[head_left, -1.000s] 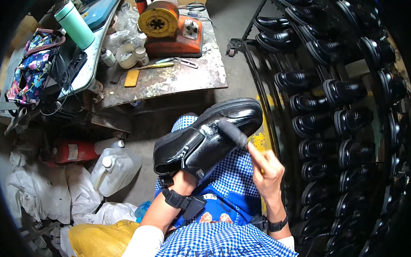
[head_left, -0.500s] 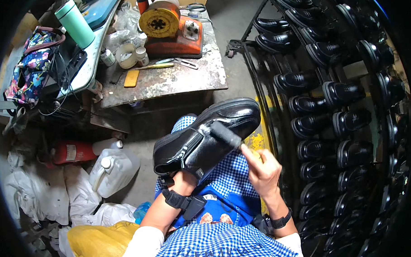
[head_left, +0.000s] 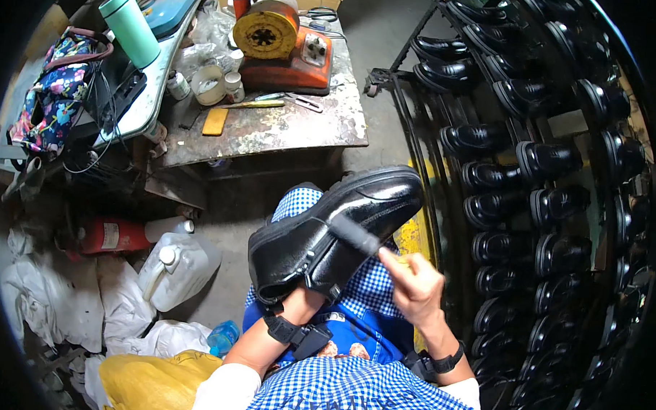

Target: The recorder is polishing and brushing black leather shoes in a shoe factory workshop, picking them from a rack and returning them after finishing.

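A glossy black leather shoe (head_left: 334, 227) is held over my lap, toe pointing up and to the right. My left hand (head_left: 304, 303) reaches in through the shoe's opening and bears it from inside; its fingers are hidden. Closed around the yellowish handle of a brush, my right hand (head_left: 416, 286) is just right of the shoe. The dark, cylindrical head of this brush (head_left: 353, 236) rests against the upper near the instep, smeared by motion. Below the shoe lies my blue checked apron (head_left: 321, 393).
Rows of black shoes fill a wheeled rack (head_left: 397, 99) on the right. Ahead, a worn worktable (head_left: 302, 132) carries an orange machine (head_left: 297, 66), jars and a yellow block (head_left: 214, 121). At left are a white jug (head_left: 181, 268), a red container (head_left: 114, 236) and a yellow sack (head_left: 155, 383).
The shoe has turned slightly on my left hand and sits a little lower and farther right. The brush head has moved slightly down along the upper, with my right hand still gripping it.
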Tool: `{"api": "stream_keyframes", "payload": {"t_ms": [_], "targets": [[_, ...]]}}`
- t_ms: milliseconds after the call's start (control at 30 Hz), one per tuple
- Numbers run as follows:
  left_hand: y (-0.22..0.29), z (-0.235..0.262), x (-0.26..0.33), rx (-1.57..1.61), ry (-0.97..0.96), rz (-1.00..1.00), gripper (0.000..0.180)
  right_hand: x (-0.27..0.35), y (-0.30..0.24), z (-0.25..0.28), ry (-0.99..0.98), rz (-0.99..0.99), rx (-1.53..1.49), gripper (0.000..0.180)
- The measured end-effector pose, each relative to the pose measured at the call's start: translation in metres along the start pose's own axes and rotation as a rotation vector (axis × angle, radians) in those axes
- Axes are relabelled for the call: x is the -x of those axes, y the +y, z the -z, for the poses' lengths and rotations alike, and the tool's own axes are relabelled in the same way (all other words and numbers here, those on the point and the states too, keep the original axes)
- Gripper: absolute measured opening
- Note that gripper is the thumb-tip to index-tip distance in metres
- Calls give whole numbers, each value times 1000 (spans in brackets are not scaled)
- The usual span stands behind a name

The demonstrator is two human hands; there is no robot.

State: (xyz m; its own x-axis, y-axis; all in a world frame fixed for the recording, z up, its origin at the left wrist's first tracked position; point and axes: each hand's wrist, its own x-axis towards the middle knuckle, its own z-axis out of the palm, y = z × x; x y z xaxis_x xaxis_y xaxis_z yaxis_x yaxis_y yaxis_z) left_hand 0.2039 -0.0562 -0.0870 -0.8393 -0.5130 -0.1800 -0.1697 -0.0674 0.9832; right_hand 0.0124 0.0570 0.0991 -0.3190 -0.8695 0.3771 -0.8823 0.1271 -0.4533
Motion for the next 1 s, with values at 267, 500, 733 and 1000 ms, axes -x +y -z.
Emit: {"api": "stream_keyframes", "payload": {"t_ms": [267, 500, 733, 1000], "targets": [[-7, -12, 8, 6, 1, -5, 38, 0, -13, 12, -93, -121, 23, 54], [-11, -12, 13, 4, 3, -2, 38, -2, -24, 13, -121, -166, -126, 44], [-15, -12, 17, -1, -4, 11, 38, 4, -17, 18, -39, -195, -43, 41], [-6, -10, -11, 33, -9, -37, 38, -6, -23, 29, -183, -107, 104, 45]]}}
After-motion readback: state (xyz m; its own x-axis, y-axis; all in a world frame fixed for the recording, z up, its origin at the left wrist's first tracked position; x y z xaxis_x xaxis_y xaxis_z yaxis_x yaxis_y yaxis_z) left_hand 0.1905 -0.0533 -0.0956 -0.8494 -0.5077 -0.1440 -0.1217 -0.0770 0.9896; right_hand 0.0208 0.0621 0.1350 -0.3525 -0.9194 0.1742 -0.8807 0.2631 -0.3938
